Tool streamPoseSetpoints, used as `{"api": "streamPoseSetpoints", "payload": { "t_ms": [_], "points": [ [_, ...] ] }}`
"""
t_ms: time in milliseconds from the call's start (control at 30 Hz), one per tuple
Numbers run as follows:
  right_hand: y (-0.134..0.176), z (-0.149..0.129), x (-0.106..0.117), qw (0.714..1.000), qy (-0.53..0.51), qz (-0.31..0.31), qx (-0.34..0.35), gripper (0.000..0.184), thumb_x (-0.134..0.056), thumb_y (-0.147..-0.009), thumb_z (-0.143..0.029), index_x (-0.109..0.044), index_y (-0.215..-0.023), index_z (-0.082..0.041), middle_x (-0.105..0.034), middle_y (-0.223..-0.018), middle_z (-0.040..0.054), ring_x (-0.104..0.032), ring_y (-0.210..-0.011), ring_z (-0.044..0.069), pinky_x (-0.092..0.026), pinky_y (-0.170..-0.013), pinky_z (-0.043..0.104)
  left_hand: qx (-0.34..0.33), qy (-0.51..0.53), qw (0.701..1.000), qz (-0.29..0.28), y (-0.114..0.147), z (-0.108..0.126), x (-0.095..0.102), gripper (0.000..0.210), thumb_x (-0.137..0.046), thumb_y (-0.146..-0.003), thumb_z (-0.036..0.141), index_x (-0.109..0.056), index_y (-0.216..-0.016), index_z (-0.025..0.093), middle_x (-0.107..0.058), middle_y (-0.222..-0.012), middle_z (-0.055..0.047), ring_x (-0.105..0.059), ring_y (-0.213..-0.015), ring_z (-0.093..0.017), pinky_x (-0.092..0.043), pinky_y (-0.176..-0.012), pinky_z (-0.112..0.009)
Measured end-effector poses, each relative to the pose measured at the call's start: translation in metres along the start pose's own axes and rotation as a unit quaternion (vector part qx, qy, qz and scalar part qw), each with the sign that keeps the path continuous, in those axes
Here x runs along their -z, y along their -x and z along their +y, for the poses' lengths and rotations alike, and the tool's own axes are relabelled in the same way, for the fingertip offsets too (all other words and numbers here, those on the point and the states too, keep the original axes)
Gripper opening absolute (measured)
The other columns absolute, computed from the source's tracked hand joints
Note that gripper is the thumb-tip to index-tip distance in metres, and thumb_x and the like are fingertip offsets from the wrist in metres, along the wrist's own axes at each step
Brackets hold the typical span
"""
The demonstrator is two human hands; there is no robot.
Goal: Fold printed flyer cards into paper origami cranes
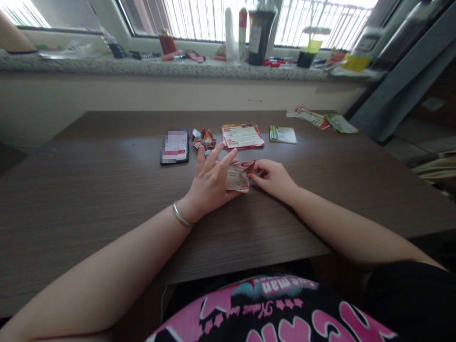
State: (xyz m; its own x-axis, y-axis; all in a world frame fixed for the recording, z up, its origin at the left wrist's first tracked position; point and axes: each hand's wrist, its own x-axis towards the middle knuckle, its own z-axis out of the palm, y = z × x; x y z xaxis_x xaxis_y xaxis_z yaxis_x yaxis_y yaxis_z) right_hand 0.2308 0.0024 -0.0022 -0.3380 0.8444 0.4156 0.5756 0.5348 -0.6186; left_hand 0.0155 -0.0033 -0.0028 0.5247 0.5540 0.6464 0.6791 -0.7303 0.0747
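A small printed paper (237, 179), white with red print, is on the brown table between my hands. Its right edge is creased and bunched up. My right hand (272, 178) pinches that creased edge between thumb and fingers. Stretched over the left part of the paper, my left hand (212, 178) has its fingers spread, with the thumb along the near edge. Just beyond the left fingers sit crumpled printed papers (204, 138). Behind the paper is a stack of red-and-white printed sheets (242, 136).
A phone (175, 146) lies left of the crumpled papers. A small white-and-green pad (282, 135) is right of the stack, with loose leaflets (313, 118) at the table's far right corner. Bottles (261, 38) and small items crowd the stone windowsill (142, 66).
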Motion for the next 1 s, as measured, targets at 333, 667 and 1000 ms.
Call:
{"api": "streamPoseSetpoints", "payload": {
  "t_ms": [333, 667, 1000],
  "points": [
    [0.002, -0.007, 0.006, 0.995, -0.043, 0.057, 0.076, 0.010, -0.062, -0.086, -0.024, -0.071, -0.089, -0.022, -0.069, -0.083, 0.0019, -0.061, -0.076, 0.013, -0.051, -0.063, 0.026, 0.033, 0.067, 0.997, 0.006, -0.002, -0.003, 0.003, 0.075, -0.073, -0.077, 0.036, -0.037, -0.141, 0.020, -0.069, -0.110, -0.006, -0.063, -0.108, -0.024, -0.023, -0.118, -0.051],
    [0.007, -0.012, 0.005, 0.993, -0.076, 0.041, 0.079, 0.020, -0.066, -0.081, -0.029, -0.068, -0.100, -0.021, -0.072, -0.097, 0.0042, -0.065, -0.087, 0.016, -0.053, -0.068, 0.027, 0.110, 0.146, 0.980, 0.072, -0.003, 0.005, 0.003, 0.050, -0.074, -0.078, 0.028, -0.052, -0.123, 0.022, -0.066, -0.118, -0.007, -0.062, -0.109, -0.022, -0.043, -0.106, -0.044],
    [0.008, -0.018, 0.007, 0.989, -0.039, 0.075, 0.117, 0.017, -0.066, -0.085, -0.030, -0.072, -0.100, -0.026, -0.074, -0.100, 0.0033, -0.066, -0.093, 0.017, -0.054, -0.072, 0.030, 0.088, 0.210, 0.972, 0.064, -0.005, 0.003, 0.002, 0.014, -0.069, -0.082, 0.026, -0.063, -0.094, 0.022, -0.071, -0.096, -0.001, -0.066, -0.093, -0.018, -0.035, -0.112, -0.047]
  ]
}}
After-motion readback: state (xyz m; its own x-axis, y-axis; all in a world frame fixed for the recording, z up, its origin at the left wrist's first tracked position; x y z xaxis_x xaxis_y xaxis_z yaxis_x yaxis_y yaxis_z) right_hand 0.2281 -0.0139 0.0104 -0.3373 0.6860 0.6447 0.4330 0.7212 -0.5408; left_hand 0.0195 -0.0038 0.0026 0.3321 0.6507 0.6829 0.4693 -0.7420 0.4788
